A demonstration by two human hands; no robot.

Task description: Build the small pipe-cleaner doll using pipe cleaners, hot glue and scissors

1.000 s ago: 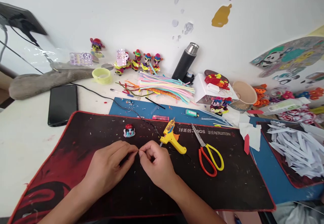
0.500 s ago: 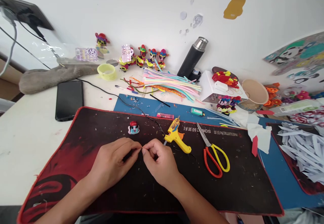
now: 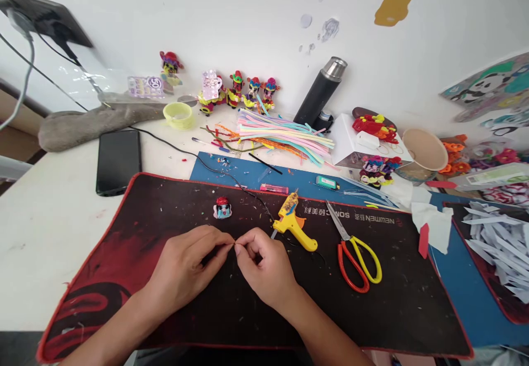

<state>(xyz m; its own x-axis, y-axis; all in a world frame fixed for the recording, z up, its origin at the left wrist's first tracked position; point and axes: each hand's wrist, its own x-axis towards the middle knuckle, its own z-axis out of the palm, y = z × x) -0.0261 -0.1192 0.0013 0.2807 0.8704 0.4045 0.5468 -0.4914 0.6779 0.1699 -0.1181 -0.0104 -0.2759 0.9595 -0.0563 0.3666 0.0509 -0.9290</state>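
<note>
Thumb and forefinger of my left hand [image 3: 192,264] are pinched together, meeting the pinched fingertips of my right hand [image 3: 264,264] over the dark mat [image 3: 231,311]. Whatever lies between the fingertips is too small to make out. Just beyond my left fingers sits a small light-blue and red fuzzy piece [image 3: 222,208]. A yellow glue gun [image 3: 294,224] lies right of my right hand, nozzle pointing away from me. Farther right are scissors [image 3: 351,253] with one red and one yellow handle, blades slightly apart.
Behind the mat lie pastel pipe cleaners [image 3: 285,137], a black thermos [image 3: 318,96] and several finished figures [image 3: 252,93]. A phone [image 3: 119,162] rests at left, paper strips [image 3: 496,245] at right. The glue gun's cord [image 3: 198,159] crosses the mat's back edge.
The whole view has shifted slightly, so things appear a little farther right. Both hands keep the same pinch, fingertips together.
</note>
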